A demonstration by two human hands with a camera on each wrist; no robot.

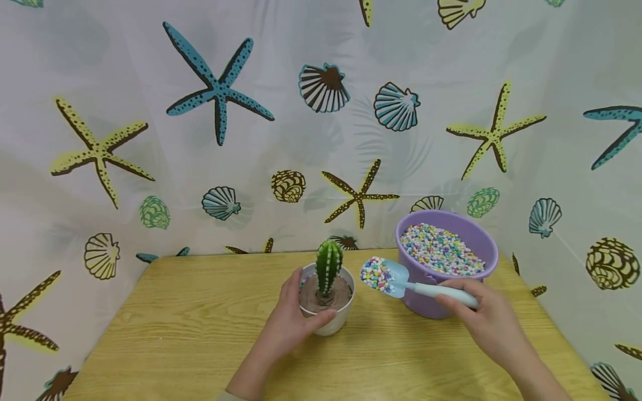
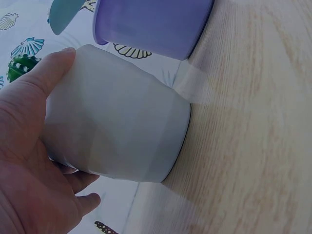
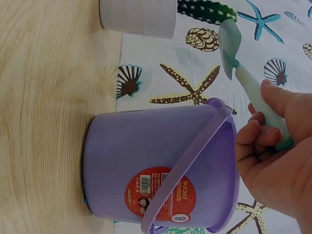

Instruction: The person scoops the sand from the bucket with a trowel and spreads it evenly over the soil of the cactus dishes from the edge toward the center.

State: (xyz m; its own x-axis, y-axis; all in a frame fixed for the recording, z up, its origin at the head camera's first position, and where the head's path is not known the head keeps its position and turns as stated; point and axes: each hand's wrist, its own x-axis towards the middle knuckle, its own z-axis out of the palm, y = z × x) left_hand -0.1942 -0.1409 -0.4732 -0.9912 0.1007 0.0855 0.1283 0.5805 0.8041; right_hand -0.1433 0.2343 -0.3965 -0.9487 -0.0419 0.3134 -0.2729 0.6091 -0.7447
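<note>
Scoop, heaped with coloured beads, is gripped in the right hand, fingers curled round its handle. The left hand, thumb and fingers spread, clasps the white pot of cactus on the table. Rightward, a purple bucket of beads stands partly behind the scoop.

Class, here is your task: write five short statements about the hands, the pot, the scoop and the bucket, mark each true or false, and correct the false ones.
1. The right hand holds a scoop loaded with coloured pieces. True.
2. The left hand grips the bucket. False: the left hand holds the white pot.
3. A green cactus stands in the pot. True.
4. The bucket is empty. False: the purple bucket contains coloured pieces.
5. The bucket's label is red. True.
</note>
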